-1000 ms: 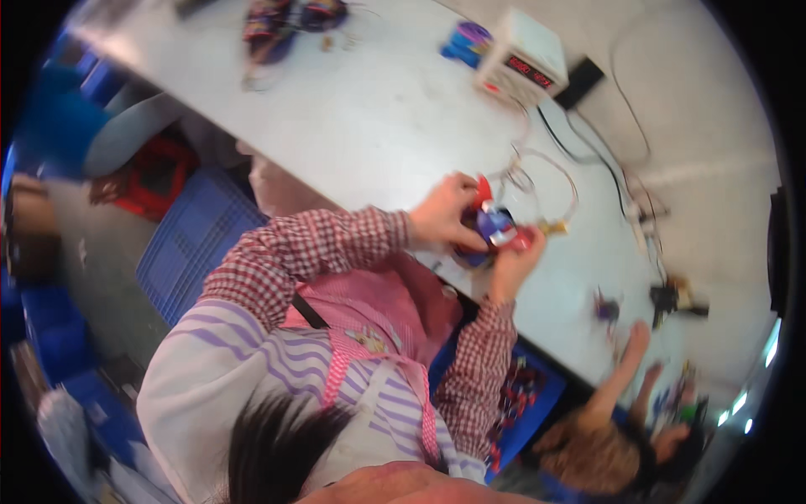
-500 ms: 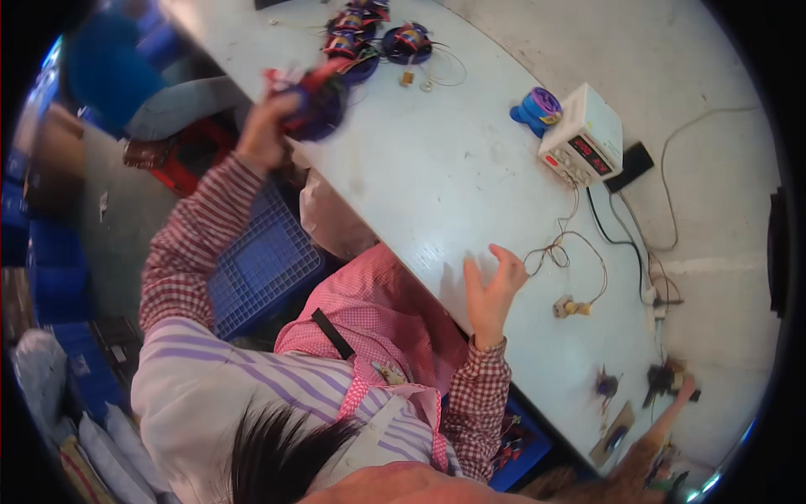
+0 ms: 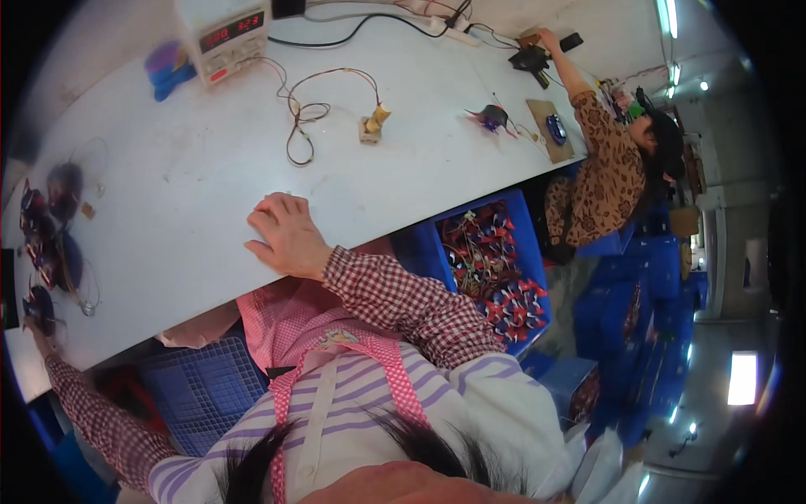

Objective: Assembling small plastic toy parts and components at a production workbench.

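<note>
Far out at the left, my left hand (image 3: 40,336) is at the table's edge, its fingers on a round dark-blue and red part with thin wires (image 3: 38,307). The fingers are small and partly hidden there. Beside it sit several more of these round wired parts (image 3: 54,252) in a cluster. My right hand (image 3: 287,235) rests palm down on the white table (image 3: 201,185), open, fingers apart and slightly bent, with nothing in it. Beyond that hand lie a looped wire lead (image 3: 300,139) and a small beige connector block (image 3: 369,128).
A white power supply (image 3: 227,42) with a lit red display stands at the back, beside a blue and purple round thing (image 3: 168,71). At right, a co-worker (image 3: 609,164) reaches across the table. A blue bin (image 3: 537,277) of red and blue parts stands below the edge.
The view has swung to the right. My left hand has lowered the round wired part to the table by the others. My right hand has come down from the air onto the tabletop.
</note>
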Available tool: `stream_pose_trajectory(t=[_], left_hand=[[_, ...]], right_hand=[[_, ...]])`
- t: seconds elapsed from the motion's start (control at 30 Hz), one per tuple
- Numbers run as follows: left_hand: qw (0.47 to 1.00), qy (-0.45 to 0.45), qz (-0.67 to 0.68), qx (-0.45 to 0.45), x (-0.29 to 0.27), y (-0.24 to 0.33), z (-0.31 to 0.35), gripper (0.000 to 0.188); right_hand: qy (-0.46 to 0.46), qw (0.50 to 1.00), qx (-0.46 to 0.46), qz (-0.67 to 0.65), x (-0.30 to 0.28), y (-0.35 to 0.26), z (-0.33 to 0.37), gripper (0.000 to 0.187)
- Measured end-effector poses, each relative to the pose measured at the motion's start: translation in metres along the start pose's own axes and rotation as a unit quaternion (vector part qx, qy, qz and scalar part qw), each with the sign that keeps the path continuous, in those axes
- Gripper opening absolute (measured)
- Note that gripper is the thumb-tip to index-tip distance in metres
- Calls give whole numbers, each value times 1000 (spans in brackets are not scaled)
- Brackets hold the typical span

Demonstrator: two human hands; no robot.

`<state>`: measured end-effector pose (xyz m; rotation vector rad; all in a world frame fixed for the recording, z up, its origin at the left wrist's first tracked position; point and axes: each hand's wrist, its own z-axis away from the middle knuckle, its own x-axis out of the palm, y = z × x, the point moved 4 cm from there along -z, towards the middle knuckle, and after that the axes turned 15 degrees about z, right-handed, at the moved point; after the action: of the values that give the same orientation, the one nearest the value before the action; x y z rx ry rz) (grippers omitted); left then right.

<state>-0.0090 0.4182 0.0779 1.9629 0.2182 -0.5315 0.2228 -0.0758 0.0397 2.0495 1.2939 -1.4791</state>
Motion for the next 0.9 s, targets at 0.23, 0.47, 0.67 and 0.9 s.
stream_pose_trajectory(t=[0.23,0.47,0.67,0.9], left_hand=[[960,164,-210,82,-85,-113,-34,60],[958,-233,117,116,63,79,267,32],[848,-401,276,210,139,220,390,29],[679,-540,433,245,180,322,413,38]], right_hand=[[58,993,22,-103,1,0,7,25],[122,972,-11,-201,-9,8,26,23],[174,965,40,-193,-54,60,65,20],[215,959,183,-11,-92,161,114,19]])
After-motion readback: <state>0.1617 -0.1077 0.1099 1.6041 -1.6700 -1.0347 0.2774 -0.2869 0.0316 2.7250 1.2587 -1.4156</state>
